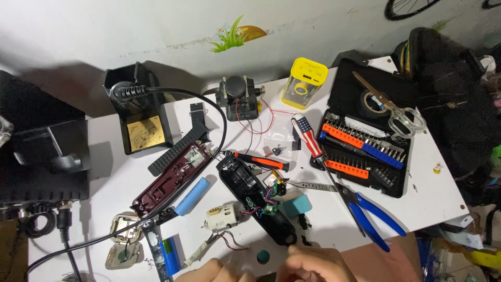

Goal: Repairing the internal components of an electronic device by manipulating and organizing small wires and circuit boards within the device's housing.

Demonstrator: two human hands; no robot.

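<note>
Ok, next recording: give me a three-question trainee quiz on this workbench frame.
1. True or false: the scissors lie on the open bit-set case.
2. Which tool lies nearest the table's right front corner? A) blue-handled pliers B) soldering iron stand C) yellow box
3. What small round thing lies on the table just ahead of the hands, left hand and right hand?

Key: 1 true; 2 A; 3 a dark teal round cap.
</note>
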